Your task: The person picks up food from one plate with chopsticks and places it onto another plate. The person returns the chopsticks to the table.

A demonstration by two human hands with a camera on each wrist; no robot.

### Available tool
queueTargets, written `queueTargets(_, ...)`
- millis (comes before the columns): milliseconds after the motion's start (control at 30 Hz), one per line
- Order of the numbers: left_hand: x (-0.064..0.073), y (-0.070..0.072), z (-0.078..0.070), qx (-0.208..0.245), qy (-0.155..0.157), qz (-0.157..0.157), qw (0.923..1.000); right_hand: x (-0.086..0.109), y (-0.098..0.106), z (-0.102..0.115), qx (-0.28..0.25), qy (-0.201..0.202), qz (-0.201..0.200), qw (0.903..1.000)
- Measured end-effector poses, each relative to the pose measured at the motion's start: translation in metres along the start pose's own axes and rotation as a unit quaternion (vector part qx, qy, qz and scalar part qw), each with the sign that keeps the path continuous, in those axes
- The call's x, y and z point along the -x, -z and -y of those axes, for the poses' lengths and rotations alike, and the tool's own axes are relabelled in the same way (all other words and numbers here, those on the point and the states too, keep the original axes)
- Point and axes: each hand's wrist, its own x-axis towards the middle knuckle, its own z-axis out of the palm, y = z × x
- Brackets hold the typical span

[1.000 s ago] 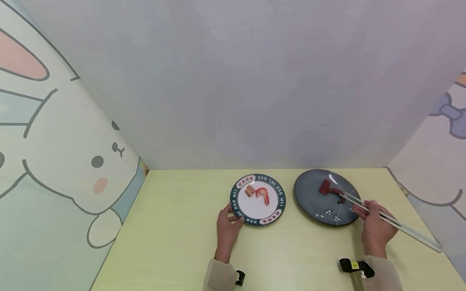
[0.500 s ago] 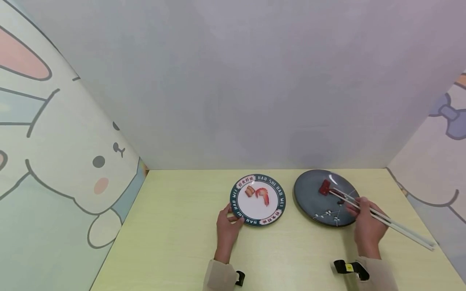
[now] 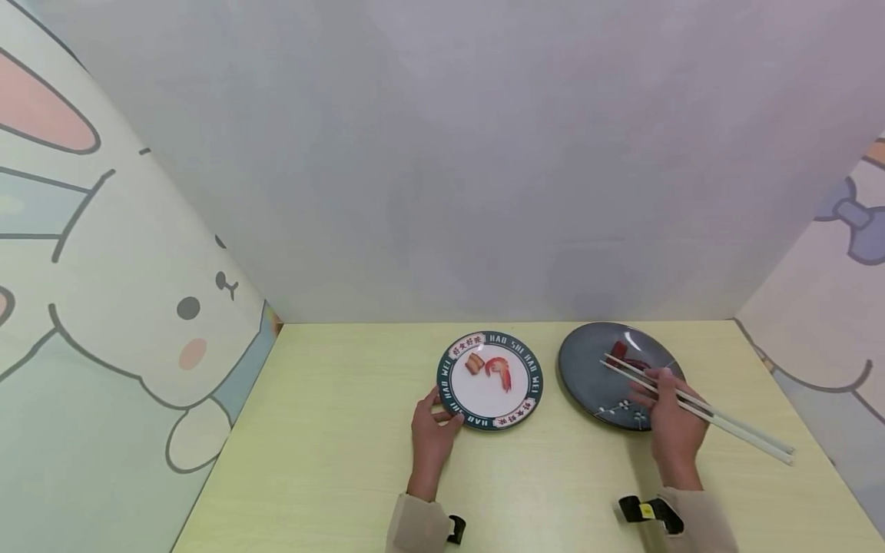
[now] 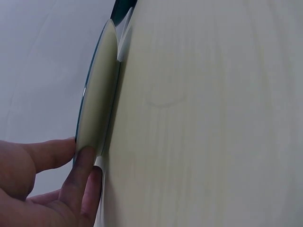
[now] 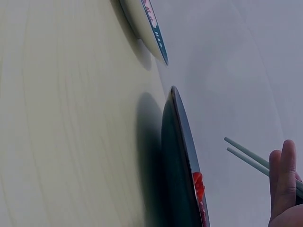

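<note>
My left hand (image 3: 434, 434) grips the near-left rim of a white plate (image 3: 477, 398) with a dark green lettered border, thumb and fingers on opposite faces in the left wrist view. A shrimp (image 3: 500, 372) and a small brown-and-pale striped piece (image 3: 474, 362) are on that plate. My right hand (image 3: 676, 422) holds a pair of pale chopsticks (image 3: 750, 434). In the right wrist view their tips are slightly apart, nothing between them, raised above the dark blue-grey plate (image 3: 584, 376). Dark red food pieces (image 3: 618, 350) lie on this plate, partly behind the chopsticks.
Both plates stand side by side toward the back of a pale yellow table (image 3: 332, 430). A grey wall (image 3: 442, 192) rises behind it. Cartoon-printed panels (image 3: 138, 322) flank both sides.
My right hand and the chopsticks have moved left; the tips have gone from the curved red piece to farther left over the dark plate. The left hand and white plate have stayed put.
</note>
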Motion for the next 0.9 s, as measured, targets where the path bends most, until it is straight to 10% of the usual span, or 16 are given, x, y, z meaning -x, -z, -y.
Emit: queueTargets(900, 0.001, 0.0, -0.003, 0.002, 0.009, 0.001, 1.0, 0.036, -0.043, -0.026, 0.089, -0.009, 0.101, 0.9909)
